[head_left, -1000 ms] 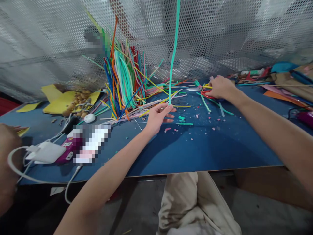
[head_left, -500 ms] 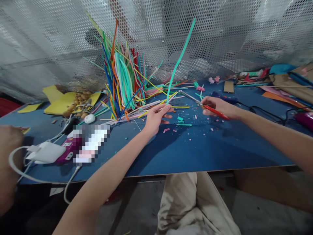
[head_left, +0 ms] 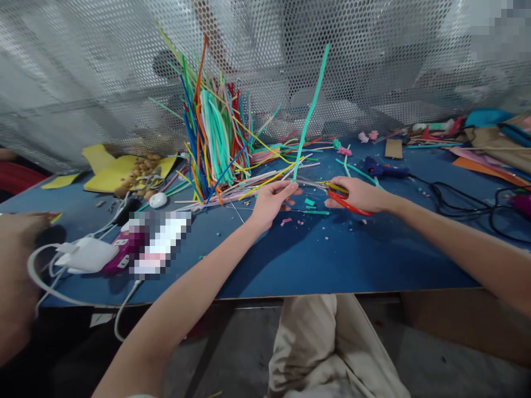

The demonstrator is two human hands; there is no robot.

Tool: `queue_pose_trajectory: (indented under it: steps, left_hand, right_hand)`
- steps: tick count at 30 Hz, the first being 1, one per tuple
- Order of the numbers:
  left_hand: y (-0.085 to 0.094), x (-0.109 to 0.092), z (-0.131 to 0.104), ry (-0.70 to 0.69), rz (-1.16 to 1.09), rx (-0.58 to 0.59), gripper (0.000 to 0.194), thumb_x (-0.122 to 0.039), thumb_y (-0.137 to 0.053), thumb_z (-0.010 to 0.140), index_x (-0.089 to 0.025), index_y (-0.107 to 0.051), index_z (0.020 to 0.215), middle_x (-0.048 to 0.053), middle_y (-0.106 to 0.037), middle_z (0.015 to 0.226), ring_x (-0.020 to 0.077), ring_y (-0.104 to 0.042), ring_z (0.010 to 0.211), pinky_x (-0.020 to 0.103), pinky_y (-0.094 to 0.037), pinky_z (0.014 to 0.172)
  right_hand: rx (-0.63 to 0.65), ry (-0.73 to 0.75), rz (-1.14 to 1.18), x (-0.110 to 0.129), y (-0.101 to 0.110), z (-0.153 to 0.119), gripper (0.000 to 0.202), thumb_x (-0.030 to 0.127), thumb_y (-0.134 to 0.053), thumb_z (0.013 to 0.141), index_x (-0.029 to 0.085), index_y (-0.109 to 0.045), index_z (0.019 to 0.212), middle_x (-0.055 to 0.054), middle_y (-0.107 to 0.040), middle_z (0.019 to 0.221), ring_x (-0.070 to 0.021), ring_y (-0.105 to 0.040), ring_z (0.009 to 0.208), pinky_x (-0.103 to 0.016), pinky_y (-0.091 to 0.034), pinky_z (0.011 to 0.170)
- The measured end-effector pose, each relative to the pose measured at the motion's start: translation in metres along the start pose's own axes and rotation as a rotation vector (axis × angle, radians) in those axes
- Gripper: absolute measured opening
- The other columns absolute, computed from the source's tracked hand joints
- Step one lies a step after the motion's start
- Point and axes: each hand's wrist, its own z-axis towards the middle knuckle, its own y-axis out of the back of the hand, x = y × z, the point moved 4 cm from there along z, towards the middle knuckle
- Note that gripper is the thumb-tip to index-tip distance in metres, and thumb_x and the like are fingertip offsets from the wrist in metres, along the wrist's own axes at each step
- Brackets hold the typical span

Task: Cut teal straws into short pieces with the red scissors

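Observation:
Between the thumb and fingers of my left hand [head_left: 274,203] the lower end of a long green pipe cleaner [head_left: 309,113] is pinched, so that it stands upright above the table. My right hand [head_left: 354,194] is closed around the handles of a pair of scissors [head_left: 348,205] with red and yellow colouring. Their blades point left and reach to the base of the pipe cleaner beside my left fingertips. Whether the blades touch it, I cannot tell. Below my hands, short green pieces [head_left: 317,212] and pink scraps [head_left: 286,221] lie on the blue table [head_left: 290,265].
A large bunch of coloured pipe cleaners [head_left: 215,138] stands at the back left. A phone [head_left: 161,243], a white charger [head_left: 87,254] and cables lie left. Another person's arm [head_left: 16,271] rests at the left edge. A blue glue gun [head_left: 385,168] with a black cord lies right.
The scissors have moved left and closer to my left hand, with their blades now at the pipe cleaner's lower end. The view has shifted slightly.

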Motion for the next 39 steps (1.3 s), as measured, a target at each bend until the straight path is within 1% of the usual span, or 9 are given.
queue_pose_trajectory:
  steps: [5, 11, 17, 22, 25, 28, 31, 36, 39]
  left_hand:
    - [-0.002, 0.001, -0.001, -0.033, 0.089, 0.053, 0.043, -0.058, -0.081, 0.077, -0.019, -0.08, 0.094, 0.007, -0.08, 0.095, 0.0085, -0.056, 0.058, 0.02, -0.046, 0.053]
    - [-0.007, -0.009, -0.005, -0.143, 0.104, 0.112, 0.036, -0.052, -0.082, 0.079, -0.017, -0.078, 0.088, 0.004, -0.077, 0.08, 0.0066, -0.047, 0.051, 0.02, -0.041, 0.05]
    - [-0.008, -0.018, -0.009, -0.181, 0.07, 0.114, 0.037, -0.052, -0.082, 0.078, -0.017, -0.076, 0.09, 0.004, -0.076, 0.077, 0.0073, -0.051, 0.051, 0.022, -0.042, 0.052]
    - [-0.008, -0.02, -0.011, -0.192, 0.07, 0.12, 0.039, -0.053, -0.084, 0.076, -0.016, -0.075, 0.088, 0.004, -0.075, 0.073, 0.0077, -0.051, 0.051, 0.022, -0.042, 0.053]
    - [-0.008, -0.019, -0.011, -0.201, 0.087, 0.14, 0.038, -0.052, -0.083, 0.077, -0.017, -0.075, 0.089, 0.004, -0.075, 0.074, 0.0101, -0.057, 0.056, 0.023, -0.044, 0.056]
    - [-0.007, -0.019, -0.011, -0.228, 0.125, 0.153, 0.036, -0.052, -0.081, 0.081, -0.017, -0.075, 0.09, 0.005, -0.076, 0.076, 0.013, -0.063, 0.064, 0.024, -0.045, 0.058]
    - [-0.007, -0.018, -0.012, -0.251, 0.124, 0.175, 0.034, -0.049, -0.079, 0.084, -0.017, -0.076, 0.092, 0.005, -0.076, 0.077, 0.013, -0.064, 0.065, 0.023, -0.043, 0.058]
    - [-0.006, -0.018, -0.009, -0.259, 0.129, 0.197, 0.033, -0.049, -0.079, 0.084, -0.017, -0.075, 0.091, 0.006, -0.077, 0.078, 0.014, -0.065, 0.07, 0.024, -0.044, 0.06]
    - [-0.004, -0.016, -0.006, -0.232, 0.155, 0.182, 0.037, -0.052, -0.079, 0.082, -0.017, -0.076, 0.092, 0.006, -0.077, 0.079, 0.0136, -0.062, 0.066, 0.025, -0.042, 0.059]
  right_hand:
    - [0.099, -0.05, 0.028, -0.004, -0.013, -0.003, 0.053, 0.07, -0.079, 0.069, 0.022, -0.067, 0.089, -0.001, -0.067, 0.078, -0.0199, -0.057, 0.068, -0.034, -0.044, 0.064]
    - [0.073, -0.066, 0.119, 0.005, -0.016, -0.012, 0.051, 0.068, -0.081, 0.068, 0.022, -0.068, 0.085, -0.001, -0.066, 0.078, -0.0181, -0.056, 0.065, -0.033, -0.045, 0.063]
    - [0.132, -0.102, 0.232, 0.018, -0.021, -0.022, 0.046, 0.062, -0.079, 0.075, 0.022, -0.065, 0.092, 0.001, -0.06, 0.075, -0.0146, -0.05, 0.062, -0.03, -0.042, 0.058]
    - [0.182, -0.082, 0.282, 0.024, -0.026, -0.025, 0.04, 0.054, -0.075, 0.083, 0.021, -0.058, 0.097, 0.001, -0.056, 0.083, -0.014, -0.047, 0.069, -0.029, -0.041, 0.062]
    - [0.215, -0.077, 0.339, 0.024, -0.031, -0.025, 0.039, 0.053, -0.074, 0.084, 0.021, -0.055, 0.097, 0.002, -0.052, 0.083, -0.0135, -0.045, 0.07, -0.029, -0.04, 0.064]
    - [0.188, -0.079, 0.336, 0.024, -0.034, -0.026, 0.039, 0.053, -0.074, 0.083, 0.022, -0.052, 0.095, 0.005, -0.045, 0.078, -0.0123, -0.041, 0.067, -0.028, -0.037, 0.062]
    - [0.146, -0.092, 0.292, 0.025, -0.035, -0.027, 0.038, 0.053, -0.072, 0.084, 0.022, -0.051, 0.093, 0.006, -0.04, 0.074, -0.012, -0.037, 0.064, -0.028, -0.034, 0.06]
    - [0.072, -0.068, 0.185, 0.023, -0.036, -0.023, 0.033, 0.047, -0.07, 0.081, 0.022, -0.051, 0.088, 0.005, -0.044, 0.076, -0.0136, -0.041, 0.068, -0.029, -0.036, 0.065]
    - [0.023, -0.056, 0.113, 0.019, -0.036, -0.019, 0.029, 0.043, -0.069, 0.077, 0.022, -0.05, 0.081, 0.005, -0.047, 0.073, -0.0138, -0.041, 0.067, -0.03, -0.035, 0.064]
